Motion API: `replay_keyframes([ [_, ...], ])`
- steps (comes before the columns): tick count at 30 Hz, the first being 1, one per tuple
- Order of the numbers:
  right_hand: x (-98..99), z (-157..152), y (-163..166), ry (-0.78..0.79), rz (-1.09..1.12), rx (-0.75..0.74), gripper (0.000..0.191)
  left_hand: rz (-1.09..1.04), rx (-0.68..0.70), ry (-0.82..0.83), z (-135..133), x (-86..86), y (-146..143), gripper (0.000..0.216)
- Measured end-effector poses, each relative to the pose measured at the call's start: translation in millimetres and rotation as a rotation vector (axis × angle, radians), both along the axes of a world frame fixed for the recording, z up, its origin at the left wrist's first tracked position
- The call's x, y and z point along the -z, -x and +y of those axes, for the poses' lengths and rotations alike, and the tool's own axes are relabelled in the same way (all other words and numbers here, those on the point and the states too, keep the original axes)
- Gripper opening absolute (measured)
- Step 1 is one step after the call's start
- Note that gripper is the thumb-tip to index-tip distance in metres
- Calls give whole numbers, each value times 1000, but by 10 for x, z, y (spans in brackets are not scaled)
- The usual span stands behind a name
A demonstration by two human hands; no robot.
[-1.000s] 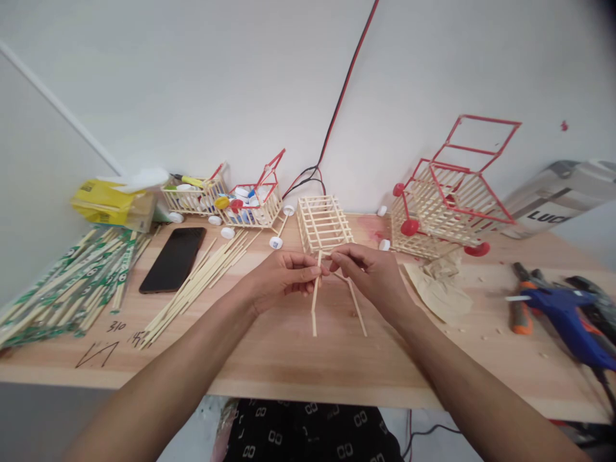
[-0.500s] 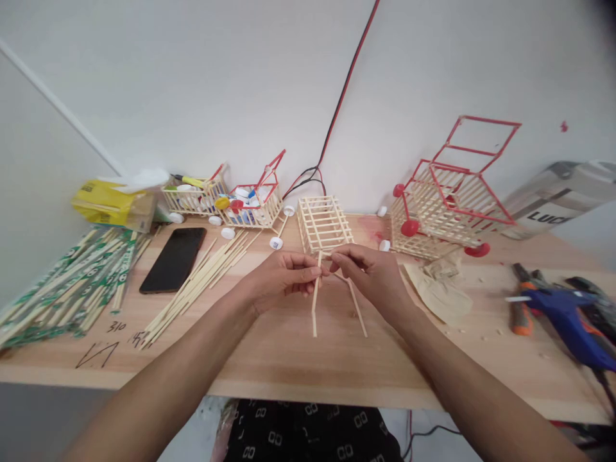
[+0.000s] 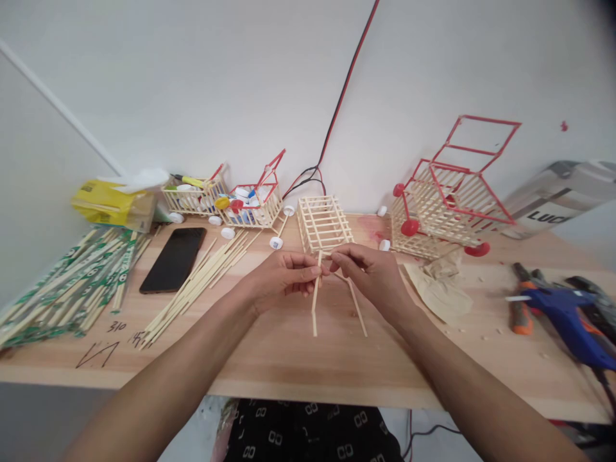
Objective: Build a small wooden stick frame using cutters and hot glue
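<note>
Between my two hands is a bent frame of thin wooden sticks (image 3: 314, 307), its two legs pointing toward me over the table. My left hand (image 3: 289, 274) pinches the left stick near its upper end. With thumb and fingertips together, my right hand (image 3: 363, 268) closes on the frame's upper part, close to the corner; its fingers hide the exact contact. Just behind the frame stands a small basket of wooden sticks (image 3: 325, 221). Whether the frame touches that basket I cannot tell.
Loose sticks (image 3: 197, 289), a phone (image 3: 173, 260) and wrapped chopsticks (image 3: 72, 282) lie left. Two small filled carts (image 3: 255, 208) stand behind. At right are a larger red-trimmed cart (image 3: 433, 205), crumpled brown paper (image 3: 440, 292), pliers (image 3: 521, 314) and a blue glue gun (image 3: 572, 321).
</note>
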State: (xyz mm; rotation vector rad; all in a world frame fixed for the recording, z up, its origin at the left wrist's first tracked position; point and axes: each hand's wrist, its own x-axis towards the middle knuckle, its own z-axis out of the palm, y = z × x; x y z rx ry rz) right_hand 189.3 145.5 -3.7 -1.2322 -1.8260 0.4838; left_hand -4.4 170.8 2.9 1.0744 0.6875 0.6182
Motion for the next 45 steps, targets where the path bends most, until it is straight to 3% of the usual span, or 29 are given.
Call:
replay_keyframes([
  [45,60,63,-15,23,33,1,17,-6,-34,7,7,13,-16,27],
])
